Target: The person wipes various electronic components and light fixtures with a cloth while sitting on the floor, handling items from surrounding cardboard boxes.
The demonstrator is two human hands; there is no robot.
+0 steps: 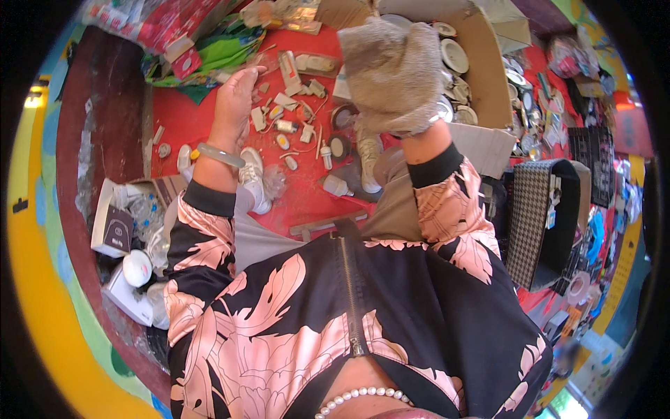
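My left hand (238, 97), with a pale bangle (221, 155) on its wrist, hovers above the red floor covering (188, 120). Its fingers reach forward, slightly curled and seen edge-on, with nothing visible in them. A brown fabric cloth (390, 78) covers my right hand, which holds it up; the fingers are hidden and only the wrist (426, 140) shows. Under the cloth's right side is a cardboard box (489, 68) of round white light fittings (454, 56). Between my hands lie small white electrical parts (285, 101), a white box-shaped piece (289, 70) and a compact bulb (326, 155).
Green patterned fabric (225, 50) lies at the far left. An open carton (112, 230) with plastic-wrapped items stands by my left side. To my right are a houndstooth-patterned box (531, 225) and a heap of light fittings (528, 112). A larger white bulb (336, 185) lies between my feet.
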